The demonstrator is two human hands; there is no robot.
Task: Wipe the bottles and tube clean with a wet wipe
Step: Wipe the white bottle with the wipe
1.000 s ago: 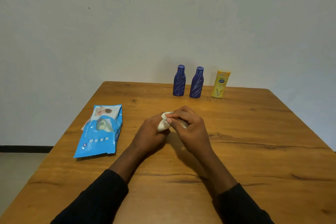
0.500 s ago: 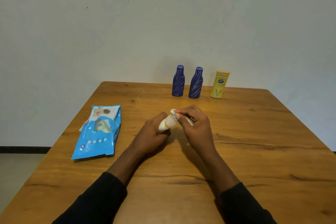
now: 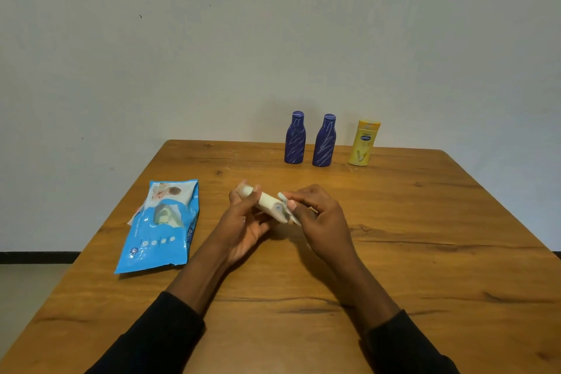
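Now the left hand (image 3: pixel 243 228) has its grip curled round the pale tube (image 3: pixel 267 202), over the middle of the desk (image 3: pixel 425 237); the right hand (image 3: pixel 321 222) pinches the wet wipe (image 3: pixel 285 206) tight against the tube's near end; the left blue bottle (image 3: pixel 295 140), the right blue bottle (image 3: pixel 324 143) and the yellow bottle (image 3: pixel 362 144) stand upright at the far edge, well apart from the hands; the blue wipe pack (image 3: pixel 161 228) lies flat on the left.

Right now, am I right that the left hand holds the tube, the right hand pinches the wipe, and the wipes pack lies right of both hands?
Not quite: in the head view the wipes pack lies left of both hands. The left hand does hold the tube and the right hand pinches the wipe.
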